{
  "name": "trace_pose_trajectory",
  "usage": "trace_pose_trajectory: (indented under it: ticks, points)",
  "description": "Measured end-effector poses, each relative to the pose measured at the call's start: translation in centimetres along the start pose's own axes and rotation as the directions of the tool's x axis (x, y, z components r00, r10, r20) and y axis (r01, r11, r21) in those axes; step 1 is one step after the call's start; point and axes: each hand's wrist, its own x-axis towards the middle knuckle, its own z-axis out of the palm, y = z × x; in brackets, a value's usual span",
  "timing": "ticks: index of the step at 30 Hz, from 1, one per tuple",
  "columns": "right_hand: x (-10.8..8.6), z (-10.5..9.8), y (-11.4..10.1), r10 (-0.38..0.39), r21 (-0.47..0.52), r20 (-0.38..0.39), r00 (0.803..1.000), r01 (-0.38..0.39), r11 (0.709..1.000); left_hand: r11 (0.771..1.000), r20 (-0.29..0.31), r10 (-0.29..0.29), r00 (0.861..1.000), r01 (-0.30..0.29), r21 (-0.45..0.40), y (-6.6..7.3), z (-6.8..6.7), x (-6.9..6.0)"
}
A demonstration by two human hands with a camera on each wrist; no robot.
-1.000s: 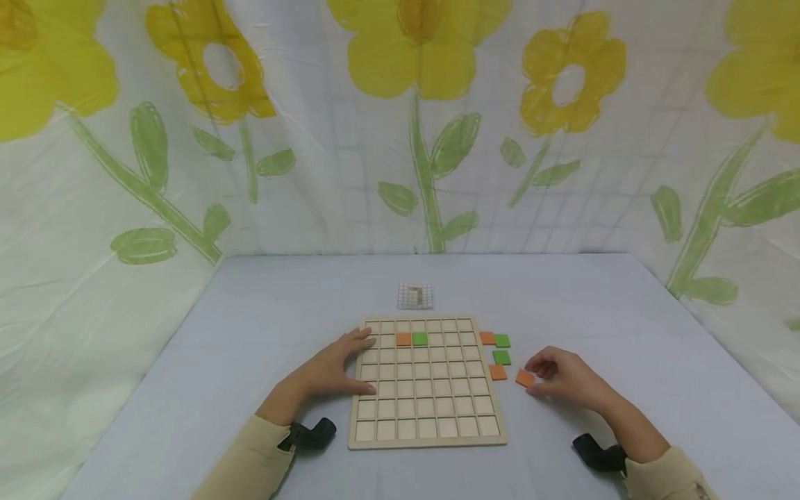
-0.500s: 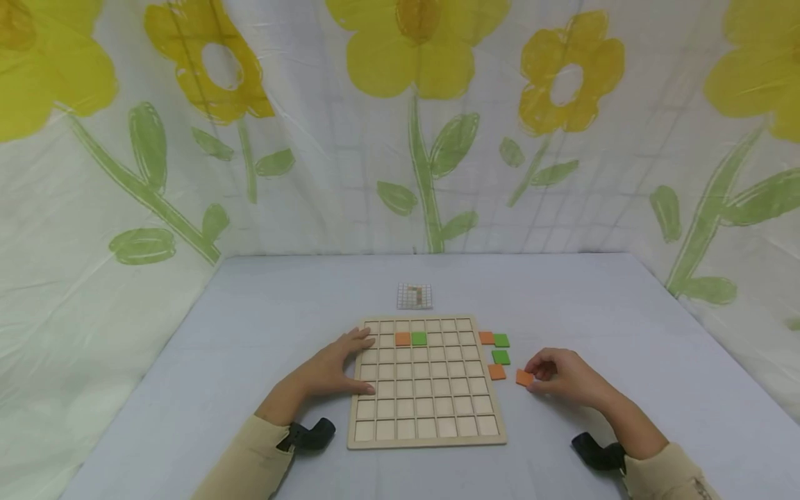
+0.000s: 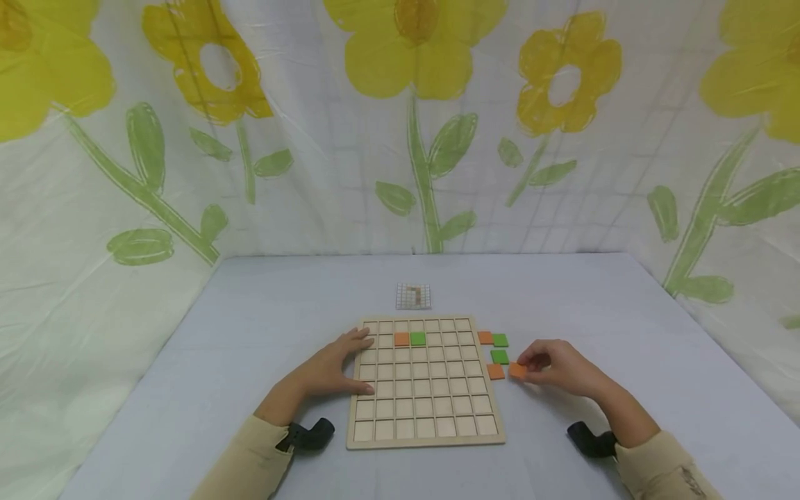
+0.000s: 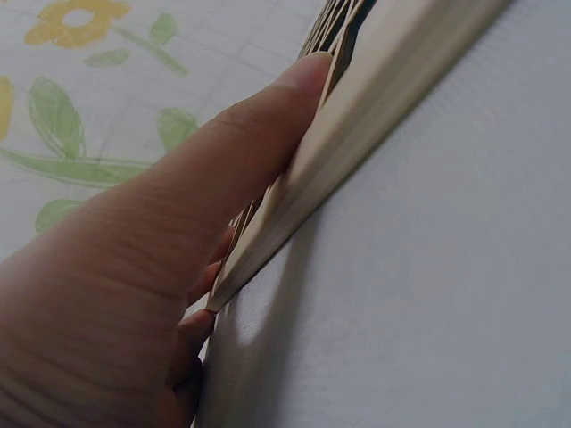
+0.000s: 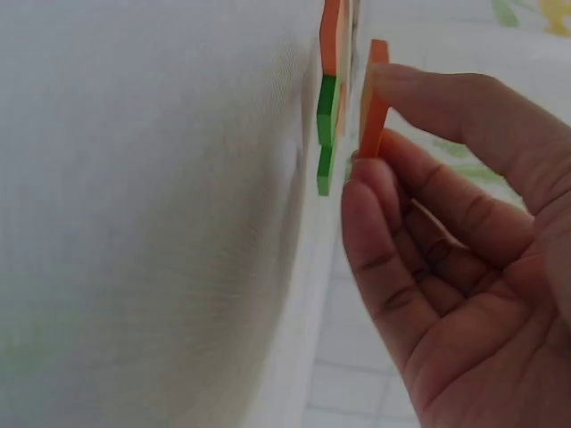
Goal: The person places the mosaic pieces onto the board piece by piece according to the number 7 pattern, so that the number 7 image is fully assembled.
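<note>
1. In the right hand (image 3: 562, 364), an orange tile (image 3: 517, 371) is grasped, its edges pinched between thumb and fingertips.
2. The pinched tile is held raised above the bench (image 3: 281, 292), right of the wooden grid board (image 3: 422, 387).
3. The left hand's grip (image 3: 328, 364) is relaxed, fingers spread at the board's left rim, thumb laid over the edge.
4. In the second row from the far rim, an inset orange tile (image 3: 402, 339) and an inset green tile (image 3: 417, 339) are seated side by side.
5. Along the right rim, a far orange tile (image 3: 486, 337), a far green tile (image 3: 501, 340), a near green tile (image 3: 499, 357) and a near orange tile (image 3: 496, 372) are laid.
6. Beyond the board, a small gridded card (image 3: 413, 296) is placed.
</note>
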Motion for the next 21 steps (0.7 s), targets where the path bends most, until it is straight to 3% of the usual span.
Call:
trace_pose_trajectory:
  ticks: [13,21]
  points:
    - [2.2,-0.1,-1.8,-0.093,-0.019,0.001,0.996,0.093,0.995,1.000,0.001,-0.023,1.000,0.023,0.009,-0.2,0.2,0.2]
    - [4.0,0.1,-3.1,-0.136,0.022,0.019,0.990,0.136,0.990,1.000,-0.003,-0.015,1.000,0.015,0.004,-0.1,0.0,0.1]
